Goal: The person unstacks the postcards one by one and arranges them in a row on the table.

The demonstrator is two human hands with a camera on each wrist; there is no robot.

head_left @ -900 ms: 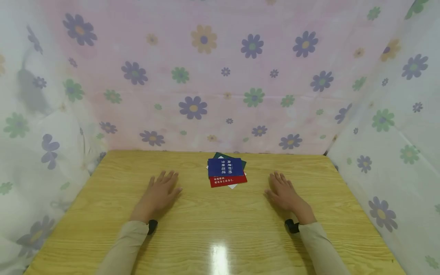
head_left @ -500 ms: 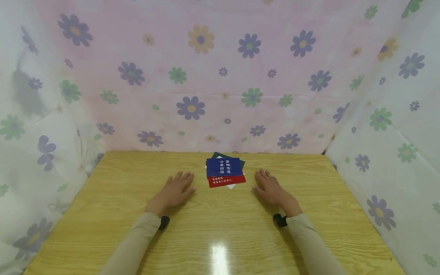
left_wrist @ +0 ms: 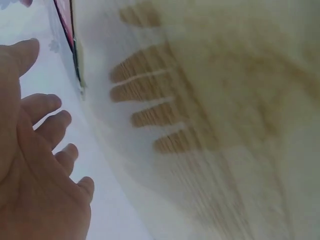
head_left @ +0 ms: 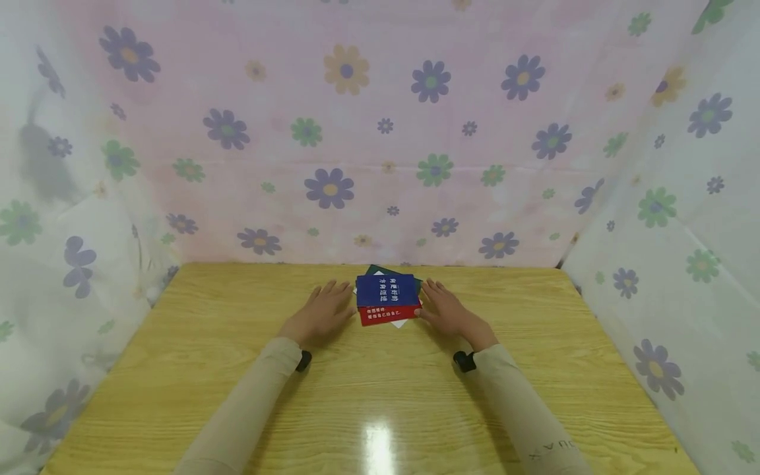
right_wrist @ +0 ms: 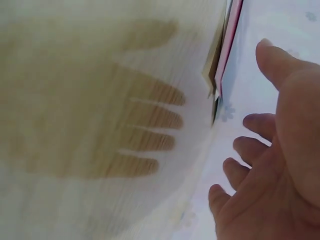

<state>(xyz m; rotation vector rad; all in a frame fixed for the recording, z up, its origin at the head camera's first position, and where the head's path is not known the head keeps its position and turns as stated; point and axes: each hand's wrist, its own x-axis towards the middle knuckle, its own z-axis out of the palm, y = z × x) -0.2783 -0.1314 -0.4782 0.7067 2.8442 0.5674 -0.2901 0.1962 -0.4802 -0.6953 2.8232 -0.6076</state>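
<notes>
Grips released, the left hand [head_left: 320, 313] and right hand [head_left: 449, 314] flank the booklet stack [head_left: 386, 290] near the desk's [head_left: 380, 376] far edge, wood surface extending outside each.

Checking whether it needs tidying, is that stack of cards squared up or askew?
Askew: the red card pokes out from under the blue card, and a green corner and white corner jut out at other angles.

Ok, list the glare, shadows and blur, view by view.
Head: white glare on the yellow wood-grain table near the bottom edge; grey shadow on the white flowered fabric at left. Left wrist: table washed pale, blurry brown reflection of the bare left hand. Right wrist: similar haze, brown reflection of the bare right hand.
</notes>
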